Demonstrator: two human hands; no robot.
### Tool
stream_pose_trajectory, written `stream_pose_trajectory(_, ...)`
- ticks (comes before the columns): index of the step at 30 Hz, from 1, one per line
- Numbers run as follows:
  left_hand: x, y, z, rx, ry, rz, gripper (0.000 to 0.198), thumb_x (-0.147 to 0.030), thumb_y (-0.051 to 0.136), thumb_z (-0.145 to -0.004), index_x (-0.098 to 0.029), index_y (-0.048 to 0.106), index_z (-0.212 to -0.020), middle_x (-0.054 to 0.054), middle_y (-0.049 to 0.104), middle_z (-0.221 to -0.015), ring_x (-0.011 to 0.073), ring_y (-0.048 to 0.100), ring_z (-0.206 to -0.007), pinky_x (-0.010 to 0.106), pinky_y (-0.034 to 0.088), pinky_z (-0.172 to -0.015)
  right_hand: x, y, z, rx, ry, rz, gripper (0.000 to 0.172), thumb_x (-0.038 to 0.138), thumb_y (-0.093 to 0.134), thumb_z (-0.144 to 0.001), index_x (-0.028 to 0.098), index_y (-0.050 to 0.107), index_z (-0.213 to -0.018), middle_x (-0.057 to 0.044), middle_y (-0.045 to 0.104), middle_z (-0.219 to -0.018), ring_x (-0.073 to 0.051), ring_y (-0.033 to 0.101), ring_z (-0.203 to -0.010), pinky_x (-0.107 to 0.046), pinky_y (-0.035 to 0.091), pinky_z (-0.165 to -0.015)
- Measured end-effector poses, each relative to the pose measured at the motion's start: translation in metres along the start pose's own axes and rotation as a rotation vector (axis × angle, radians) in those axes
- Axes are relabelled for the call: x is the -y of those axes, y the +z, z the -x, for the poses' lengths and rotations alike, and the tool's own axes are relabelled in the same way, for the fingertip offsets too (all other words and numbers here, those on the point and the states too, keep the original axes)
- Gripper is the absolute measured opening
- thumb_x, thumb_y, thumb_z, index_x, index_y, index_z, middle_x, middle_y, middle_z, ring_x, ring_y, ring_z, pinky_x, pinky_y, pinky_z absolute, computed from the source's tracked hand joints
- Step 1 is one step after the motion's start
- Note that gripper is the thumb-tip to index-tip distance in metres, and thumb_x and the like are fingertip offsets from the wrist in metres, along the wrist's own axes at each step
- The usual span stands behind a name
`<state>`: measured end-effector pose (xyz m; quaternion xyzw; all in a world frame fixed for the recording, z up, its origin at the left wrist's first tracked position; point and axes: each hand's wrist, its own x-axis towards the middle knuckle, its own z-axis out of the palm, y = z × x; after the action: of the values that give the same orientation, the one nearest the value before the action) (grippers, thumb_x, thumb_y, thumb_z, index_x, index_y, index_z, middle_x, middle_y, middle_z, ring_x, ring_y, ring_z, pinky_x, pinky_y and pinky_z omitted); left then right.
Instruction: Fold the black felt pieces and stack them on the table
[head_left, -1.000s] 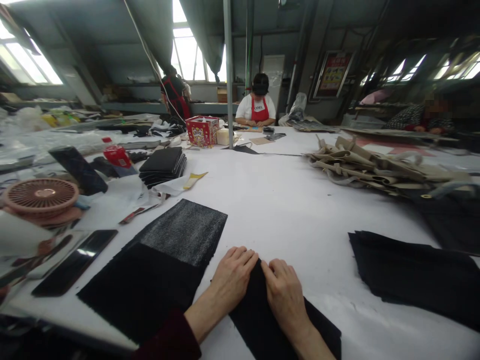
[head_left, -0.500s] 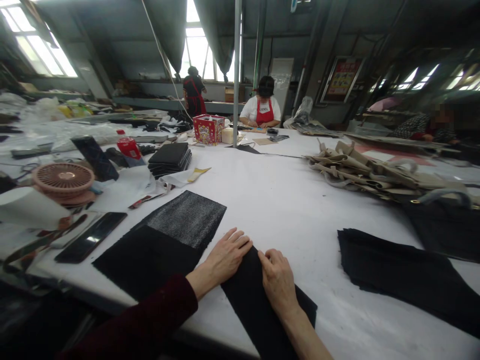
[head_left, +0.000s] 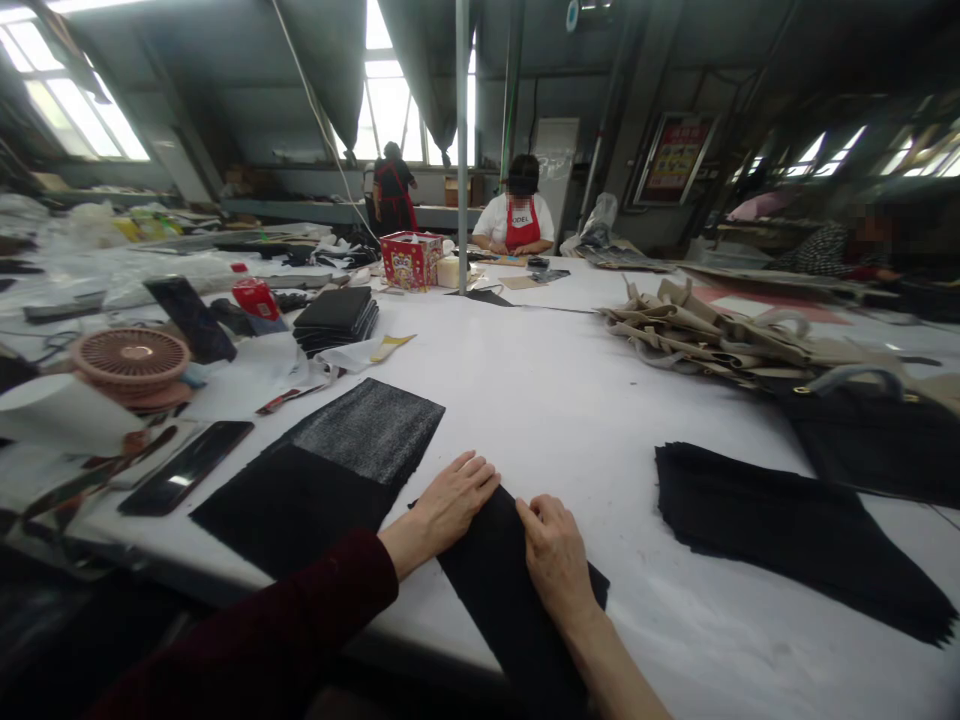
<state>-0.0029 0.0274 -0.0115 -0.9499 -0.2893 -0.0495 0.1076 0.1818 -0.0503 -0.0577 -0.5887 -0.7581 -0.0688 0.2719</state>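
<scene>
A folded piece of black fabric (head_left: pixel 495 590) lies on the white table in front of me, its lower end running out of view. My left hand (head_left: pixel 457 500) rests flat on its upper left edge, fingers stretched out side by side. At the upper right edge, my right hand (head_left: pixel 556 562) has its fingers curled in and grips the fabric between thumb and forefinger; part of that grip is hidden. A dark corner of cloth pokes out right of my right wrist. Left of my hands lie black fabric pieces (head_left: pixel 292 510) with a grey speckled patch (head_left: pixel 375 430) on top.
More black fabric (head_left: pixel 780 530) is stacked at right, below a heap of beige pieces (head_left: pixel 712 330). At left are a phone (head_left: pixel 187 468), a pink fan (head_left: pixel 131 360), a red-capped bottle (head_left: pixel 257 300) and a black stack (head_left: pixel 336 318). A pole (head_left: pixel 462 150) rises mid-table; co-workers are beyond.
The view has shifted slightly. Less of the dark cloth corner shows right of my right hand, and a small dark tip now shows left of my left hand. Both hands keep nearly the same pose.
</scene>
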Motion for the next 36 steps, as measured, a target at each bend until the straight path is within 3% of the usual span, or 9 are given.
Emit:
stream_pose_trajectory(5,-0.006,0.001,0.0,0.029,0.019,-0.036,0.047,-0.011,0.047,-0.088,-0.009,0.046,-0.135,0.013,0.058,-0.117,0.0255,0.05,-0.116,0.039,0.031,-0.108,-0.003,-0.004,0.006,-0.004,0.0,-0.004,0.029,0.006,0.045,-0.093,0.016,0.065,-0.111,-0.006,0.055,-0.088,-0.02,0.047,-0.085,-0.031,0.037,-0.077)
stream_pose_trajectory(13,-0.011,0.005,0.0,0.004,0.042,-0.024,0.05,-0.011,0.051,-0.086,-0.014,0.044,-0.136,0.012,0.057,-0.118,0.0247,0.05,-0.114,0.041,0.031,-0.108,-0.009,-0.012,0.018,-0.017,-0.014,0.03,0.028,0.007,0.046,-0.092,0.017,0.065,-0.109,-0.006,0.055,-0.088,-0.019,0.048,-0.085,-0.03,0.037,-0.076)
stream_pose_trajectory(18,-0.017,0.001,0.0,0.005,0.043,-0.005,0.047,-0.008,0.047,-0.087,-0.012,0.045,-0.134,0.01,0.059,-0.11,0.0227,0.053,-0.104,0.035,0.04,-0.098,-0.011,-0.019,0.025,-0.017,-0.011,0.025,0.029,0.006,0.045,-0.093,0.017,0.065,-0.11,-0.006,0.055,-0.088,-0.02,0.047,-0.084,-0.031,0.037,-0.076)
stream_pose_trajectory(27,-0.025,-0.003,-0.001,-0.01,0.078,-0.02,0.046,-0.007,0.043,-0.089,-0.014,0.044,-0.134,0.01,0.058,-0.113,0.0232,0.052,-0.109,0.038,0.037,-0.101,-0.015,-0.028,0.034,-0.01,-0.022,0.04,0.029,0.005,0.046,-0.091,0.017,0.064,-0.11,-0.005,0.055,-0.088,-0.019,0.047,-0.084,-0.031,0.037,-0.075)
stream_pose_trajectory(36,-0.028,-0.002,0.002,0.011,0.121,-0.027,0.053,-0.007,0.043,-0.089,-0.015,0.038,-0.141,0.009,0.059,-0.108,0.0228,0.055,-0.1,0.035,0.042,-0.092,-0.019,-0.035,0.043,-0.002,-0.043,0.071,0.032,0.004,0.044,-0.09,0.017,0.064,-0.112,-0.006,0.055,-0.088,-0.02,0.048,-0.084,-0.031,0.037,-0.075)
